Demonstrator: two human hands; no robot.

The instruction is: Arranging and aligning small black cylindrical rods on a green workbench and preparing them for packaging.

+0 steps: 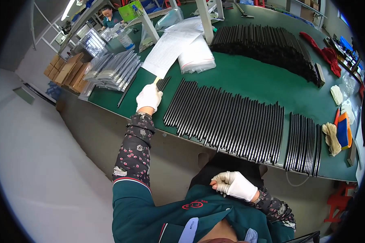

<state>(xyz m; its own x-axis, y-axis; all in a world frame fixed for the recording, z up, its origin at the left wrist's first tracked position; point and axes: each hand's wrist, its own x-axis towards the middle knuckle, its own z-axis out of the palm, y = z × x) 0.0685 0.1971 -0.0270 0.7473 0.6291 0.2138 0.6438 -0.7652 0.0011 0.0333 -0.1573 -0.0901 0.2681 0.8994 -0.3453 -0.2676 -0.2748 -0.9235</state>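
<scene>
Stretched out over the green table, my left hand (149, 98) wears a white glove and has its fingers curled downward. A pale yellow strip (156, 80) shows at its fingertips, by the lower edge of a printed paper sheet (166, 52). Beside that hand lie a few short-looking black rods (163, 83), partly covered by it. My right hand (235, 186), gloved with bare fingertips, is held in front of my body with its fingers drawn together; anything inside them is hidden. Between the hands spreads a wide row of black rods (227, 121), with a smaller group of rods (303, 143) to its right.
A big pile of black rods (263, 50) lies at the back. Bagged flat packs (113, 71) and cardboard boxes (69, 73) are at left. A red cloth (324, 54), a spare glove (331, 139) and an orange-blue object (344, 131) lie right. A person (110, 18) sits far left.
</scene>
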